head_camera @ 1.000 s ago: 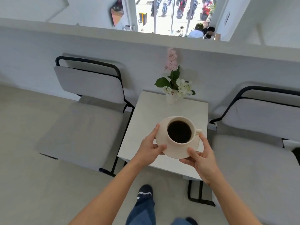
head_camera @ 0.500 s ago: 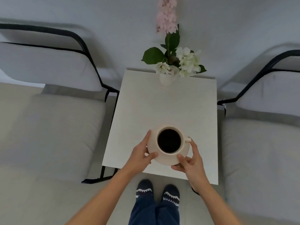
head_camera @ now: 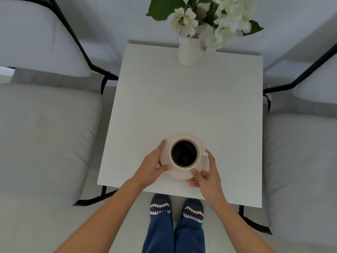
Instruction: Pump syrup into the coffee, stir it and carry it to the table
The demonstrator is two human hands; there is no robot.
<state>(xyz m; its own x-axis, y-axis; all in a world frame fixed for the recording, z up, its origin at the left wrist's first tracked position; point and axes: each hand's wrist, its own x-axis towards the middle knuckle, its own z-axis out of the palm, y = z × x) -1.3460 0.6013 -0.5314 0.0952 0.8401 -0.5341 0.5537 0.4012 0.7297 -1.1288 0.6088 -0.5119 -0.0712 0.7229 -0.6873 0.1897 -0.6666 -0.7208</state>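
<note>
A cream cup of black coffee (head_camera: 184, 153) stands on a cream saucer (head_camera: 177, 175) over the near part of the small white table (head_camera: 191, 106). My left hand (head_camera: 152, 166) grips the saucer's left rim, thumb on top. At the saucer's right rim is my right hand (head_camera: 206, 177), thumb on the rim and fingers underneath. The cup's handle points right. Whether the saucer touches the tabletop, I cannot tell.
A white vase of white flowers (head_camera: 189, 50) stands at the table's far edge. Grey cushioned chairs with black frames flank the table, one on the left (head_camera: 45, 134) and one on the right (head_camera: 300, 152). My feet in shark-pattern socks (head_camera: 176, 209) are at the table's near edge.
I have stepped up to the table and bent over it. Both hands have lowered the cup and saucer toward the tabletop's near part.
</note>
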